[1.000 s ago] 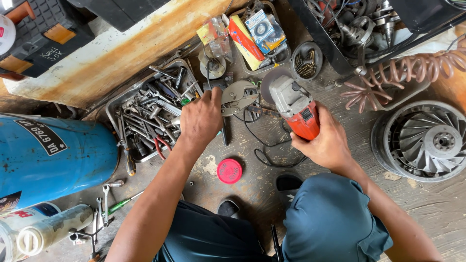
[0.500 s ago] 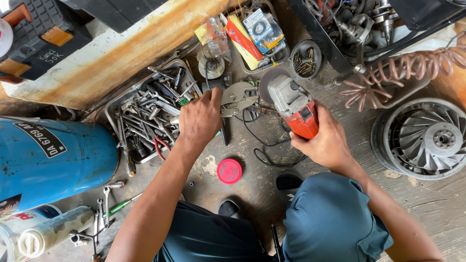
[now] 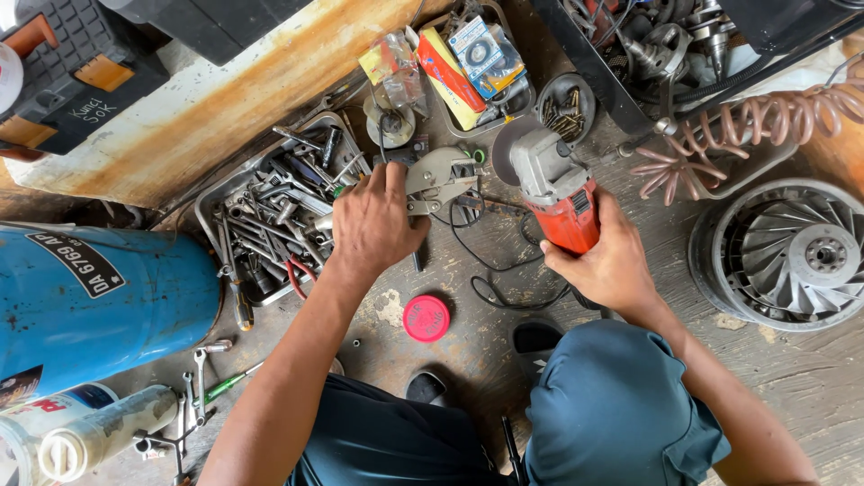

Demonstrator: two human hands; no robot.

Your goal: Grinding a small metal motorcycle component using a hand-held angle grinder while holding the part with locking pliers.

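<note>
Angle grinder [image 3: 560, 191]: I see it lying on the floor [image 3: 504, 297] just right of centre in the upper half of the frame, grey gear head toward the top, red body toward me.
Right hand [image 3: 612, 263]: wrapped round the rear of the red body, fingers closed on it.
Left hand [image 3: 376, 225]: left of centre, pressed down flat over a grey metal bracket [image 3: 439, 177] that pokes out toward the grinder; fingers curled, though I cannot tell whether they pinch anything beneath.
Handling, grinder: I judge it dense and rigid, front-heavy at the metal head. The plastic body is the sound place to hold; the disc end is best avoided.
Cord [image 3: 490, 270]: thin black loops trail between the hands; limp, liable to snag.
Handling, bracket: stiff sheet metal, edges probably sharp, light enough to shift unless held down.
Surroundings: tray of wrenches [image 3: 270, 216] at left, red lid [image 3: 426, 318] below centre, blue cylinder [image 3: 90, 297] at far left.
</note>
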